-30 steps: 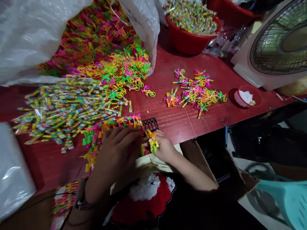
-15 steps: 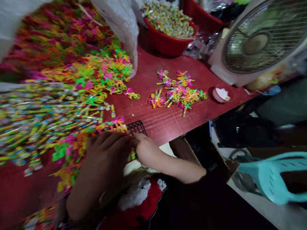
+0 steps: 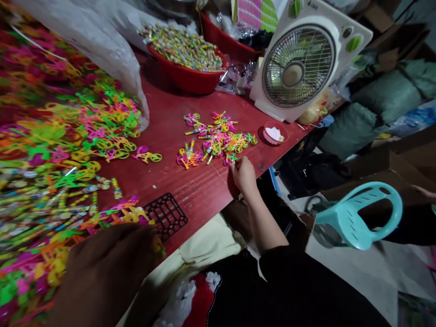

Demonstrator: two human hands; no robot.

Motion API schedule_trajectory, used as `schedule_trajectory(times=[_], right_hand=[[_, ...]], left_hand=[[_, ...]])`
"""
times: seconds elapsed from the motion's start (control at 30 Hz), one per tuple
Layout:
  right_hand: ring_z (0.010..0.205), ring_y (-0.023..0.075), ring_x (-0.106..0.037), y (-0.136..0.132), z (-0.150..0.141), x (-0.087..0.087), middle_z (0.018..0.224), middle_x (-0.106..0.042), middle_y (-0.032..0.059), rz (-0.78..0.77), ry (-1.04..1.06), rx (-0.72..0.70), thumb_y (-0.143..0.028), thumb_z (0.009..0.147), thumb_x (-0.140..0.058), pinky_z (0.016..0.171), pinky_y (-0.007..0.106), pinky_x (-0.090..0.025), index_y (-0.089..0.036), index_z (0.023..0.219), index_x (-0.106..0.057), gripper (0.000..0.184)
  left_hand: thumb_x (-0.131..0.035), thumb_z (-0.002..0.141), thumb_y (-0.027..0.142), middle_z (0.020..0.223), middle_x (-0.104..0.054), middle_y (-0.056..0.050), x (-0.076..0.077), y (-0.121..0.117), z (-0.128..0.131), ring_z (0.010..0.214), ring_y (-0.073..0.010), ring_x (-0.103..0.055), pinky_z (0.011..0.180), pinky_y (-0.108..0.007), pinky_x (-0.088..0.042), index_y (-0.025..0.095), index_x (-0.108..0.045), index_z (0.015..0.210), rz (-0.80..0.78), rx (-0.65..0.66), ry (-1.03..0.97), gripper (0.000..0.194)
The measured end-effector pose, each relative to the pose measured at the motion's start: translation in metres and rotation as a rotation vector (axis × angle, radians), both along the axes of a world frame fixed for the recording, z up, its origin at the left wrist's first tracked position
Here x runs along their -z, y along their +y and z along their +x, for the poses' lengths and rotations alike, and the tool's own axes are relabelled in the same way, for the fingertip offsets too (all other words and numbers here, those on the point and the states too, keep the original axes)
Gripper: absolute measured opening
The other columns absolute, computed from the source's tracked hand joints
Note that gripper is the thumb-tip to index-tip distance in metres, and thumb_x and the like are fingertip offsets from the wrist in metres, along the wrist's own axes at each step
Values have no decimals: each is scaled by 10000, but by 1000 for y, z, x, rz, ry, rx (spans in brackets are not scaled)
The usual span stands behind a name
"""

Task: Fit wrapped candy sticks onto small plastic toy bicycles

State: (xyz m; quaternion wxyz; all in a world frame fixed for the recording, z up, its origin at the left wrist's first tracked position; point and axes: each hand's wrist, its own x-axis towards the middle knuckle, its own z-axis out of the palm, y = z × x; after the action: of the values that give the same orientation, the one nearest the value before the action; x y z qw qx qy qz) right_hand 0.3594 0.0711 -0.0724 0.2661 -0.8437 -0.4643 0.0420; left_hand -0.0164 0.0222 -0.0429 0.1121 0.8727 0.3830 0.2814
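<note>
Head view: the right hand (image 3: 243,175), fingertips pinched on a neon plastic bicycle toy (image 3: 231,158), works the edge of a pile (image 3: 218,141) spread thin for easy picking on the red surface (image 3: 177,118), while the left hand's (image 3: 102,272) grip over heaped toys (image 3: 78,136) cannot be seen.

A crowded work room with a red table, in dim indoor light

The red wooden table top (image 3: 163,118) runs across the room, and on its far side stands a white box fan (image 3: 296,68) with green buttons, beside two red plastic basins (image 3: 185,81). Behind the table are lying green sacks (image 3: 386,97) and, more to the right, brown cardboard boxes (image 3: 405,163). Black bags (image 3: 313,170) are sitting below the table edge. On the pale floor (image 3: 361,277) is a teal plastic chair (image 3: 356,222), and its backrest is tilted toward the table.
</note>
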Motion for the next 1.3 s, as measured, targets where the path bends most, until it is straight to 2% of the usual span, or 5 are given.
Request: schedule_trajectory(times=[0.47, 0.63, 0.77, 0.93, 1.3], right_hand=[[912, 251, -633, -35, -13, -9, 975, -722, 126, 55, 7, -275, -229, 864, -722, 873, 393, -494, -174, 880, -766, 72], [689, 168, -615, -36, -48, -12, 791, -692, 20, 60, 606, -516, -369, 836, -786, 677, 304, -512, -190, 898, -701, 209], [904, 192, -718, -30, -115, -3, 1027, -759, 48, 120, 940, -742, -396, 933, -686, 823, 337, -583, -222, 1091, -644, 238], [1046, 240, -693, -16, -168, 19, 1080, -737, 109, 171, 580, -945, -267, 988, -574, 950, 390, -552, -187, 1114, -657, 171], [961, 261, -628, -11, -166, 25, 982, -688, 123, 166, 259, -1089, -35, 852, -478, 899, 394, -531, -166, 1063, -638, 295]], left_hand=[[-581, 989, 243, 1090, -715, -81, -18, -8, 11, 946, -249, -651, 811, -400, -466, 217, -725, 1115, 13, -10, -2, 193], [-604, 995, 287, 1130, -719, -65, -27, -11, 15, 1011, -251, -659, 880, -428, -491, 244, -712, 1129, -141, -76, 3, 177], [-560, 1021, 336, 1137, -689, -80, -38, -12, 18, 1037, -237, -661, 868, -398, -541, 234, -680, 1141, -246, -200, -89, 198], [-615, 989, 340, 1148, -662, -89, -38, -13, 17, 1058, -249, -648, 900, -418, -543, 223, -686, 1138, -254, -205, -61, 203], [-604, 996, 283, 1063, -685, -79, -41, -12, 21, 987, -234, -646, 880, -416, -504, 209, -698, 989, -165, -179, -26, 120]])
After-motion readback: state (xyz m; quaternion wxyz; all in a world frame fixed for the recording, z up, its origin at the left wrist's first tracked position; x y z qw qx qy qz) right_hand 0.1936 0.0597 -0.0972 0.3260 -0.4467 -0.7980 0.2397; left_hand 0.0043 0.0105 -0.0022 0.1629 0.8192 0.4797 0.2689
